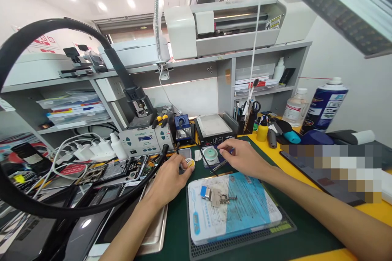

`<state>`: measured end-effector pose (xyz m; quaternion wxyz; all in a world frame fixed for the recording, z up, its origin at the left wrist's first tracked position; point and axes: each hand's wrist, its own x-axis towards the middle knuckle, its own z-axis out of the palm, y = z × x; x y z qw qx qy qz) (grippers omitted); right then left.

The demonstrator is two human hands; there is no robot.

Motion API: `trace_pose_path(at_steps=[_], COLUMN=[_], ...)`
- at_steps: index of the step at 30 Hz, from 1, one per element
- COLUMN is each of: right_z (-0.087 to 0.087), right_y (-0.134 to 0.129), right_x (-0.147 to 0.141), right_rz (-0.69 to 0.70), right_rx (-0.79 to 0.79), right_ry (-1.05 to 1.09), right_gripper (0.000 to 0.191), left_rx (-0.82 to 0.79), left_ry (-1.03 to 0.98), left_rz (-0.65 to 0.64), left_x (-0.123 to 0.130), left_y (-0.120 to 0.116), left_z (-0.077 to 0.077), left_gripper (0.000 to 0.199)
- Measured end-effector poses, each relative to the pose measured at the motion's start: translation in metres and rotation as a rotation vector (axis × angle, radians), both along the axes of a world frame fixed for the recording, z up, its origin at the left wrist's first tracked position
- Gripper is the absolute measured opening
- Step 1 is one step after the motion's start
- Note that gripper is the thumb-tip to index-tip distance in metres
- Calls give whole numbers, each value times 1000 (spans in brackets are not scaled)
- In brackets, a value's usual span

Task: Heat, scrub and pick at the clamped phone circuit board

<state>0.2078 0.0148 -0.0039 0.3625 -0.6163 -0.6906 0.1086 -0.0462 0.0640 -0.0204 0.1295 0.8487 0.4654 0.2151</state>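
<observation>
My left hand (170,177) is closed, its fingers and thumb curled at the edge of a small round tin (190,164) with a pale, partly yellow top. My right hand (240,158) hovers just right of a spool (210,154) with a pale green centre, its thumb and fingers apart and nothing between them. A pair of slim metal tools (219,166) lies below that hand. In front of both hands, a small circuit board (219,196) with a blue-tipped connector rests on a worn blue-and-white box (235,216).
Under the box is a dark perforated mat (239,244). Phones and phone parts (116,171) crowd the left, crossed by a thick black hose (92,212). A soldering station (145,140) and a hot plate (214,126) stand behind. A spray can (324,106) stands at right.
</observation>
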Motion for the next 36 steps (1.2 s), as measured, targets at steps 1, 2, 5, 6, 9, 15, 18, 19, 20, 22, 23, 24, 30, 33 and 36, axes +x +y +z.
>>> trace_pose_path(at_steps=[1,2,5,6,9,15,18,19,20,22,23,24,30,33,36], right_z=[0,0,1,1,1,-2,-3,-4,-4,-5,-5,-6,-8,-8,-8], right_y=[0,-1,-1,-1,-1,0,1,1,1,2,2,2,3,4,5], right_x=[0,0,0,0,1,2,2,2,2,2,2,2,2,2,2], right_rz=[2,5,14,16,22,32,34,35,36,34,33,32,35,37,37], right_rx=[0,1,3,4,5,12,13,14,13,10,9,7,-5,-15,-20], right_ry=[-1,-1,-4,-4,-7,-15,-21,-22,-24,-28,-29,-30,-36,-35,-34], right_gripper=[21,21,21,21,20,20,19,19,19,19,19,19,19,19,18], left_rx=[0,1,5,9,24,57,69,72,74,79,82,86,119,152,185], left_ry=[9,19,56,70,118,230,263,270,277,291,297,304,338,357,367], left_rz=[2,4,-1,-5,-14,-13,-26,-31,-34,-36,-35,-35,-46,-41,-34], left_x=[0,0,0,-1,-2,-3,-2,-2,-2,-3,-3,-3,-4,-5,-5], left_y=[0,0,-1,-1,-2,-6,-8,-8,-8,-9,-9,-9,-6,-6,-5], left_z=[0,1,2,2,2,5,6,6,6,5,5,4,2,2,1], left_gripper=[19,19,19,18,17,17,15,14,13,13,14,15,16,14,12])
